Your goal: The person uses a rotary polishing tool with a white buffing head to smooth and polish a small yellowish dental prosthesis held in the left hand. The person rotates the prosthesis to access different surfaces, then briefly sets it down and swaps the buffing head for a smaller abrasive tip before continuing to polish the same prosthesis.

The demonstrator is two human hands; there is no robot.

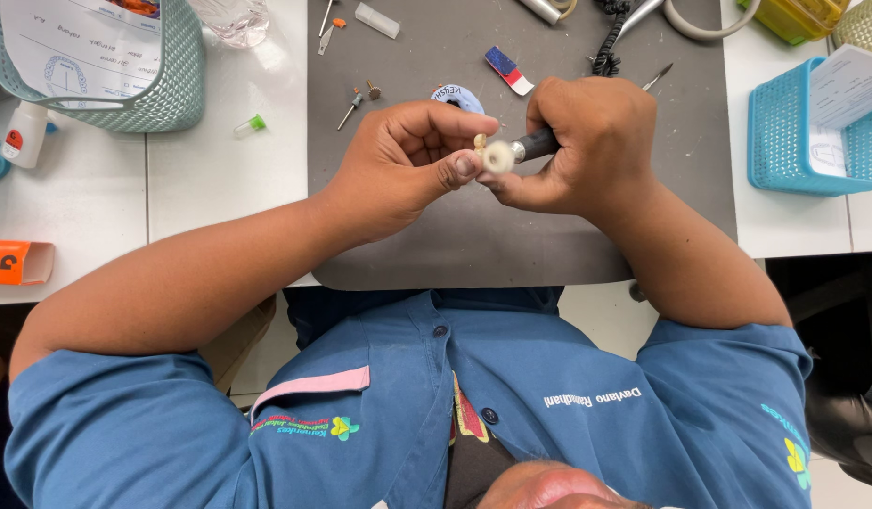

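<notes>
A green basket (177, 85) sits upper left on the white desk (228, 188), a blue basket (784, 141) far right, small burs (351, 108) on the grey mat (436, 57), an orange box (16, 262) at left.

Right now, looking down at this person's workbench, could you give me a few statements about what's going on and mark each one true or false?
1. The right hand grips a dark handpiece tipped with a fluffy white polishing wheel. True.
2. The left hand lies flat and open on the mat. False: it is curled, pinching a small pale piece against the wheel.
3. Both hands work over a grey mat. True.
4. The blue basket stands between the two hands. False: it sits off to the right-hand side, on the white table.
5. A few small burs lie loose on the mat. True.
</notes>
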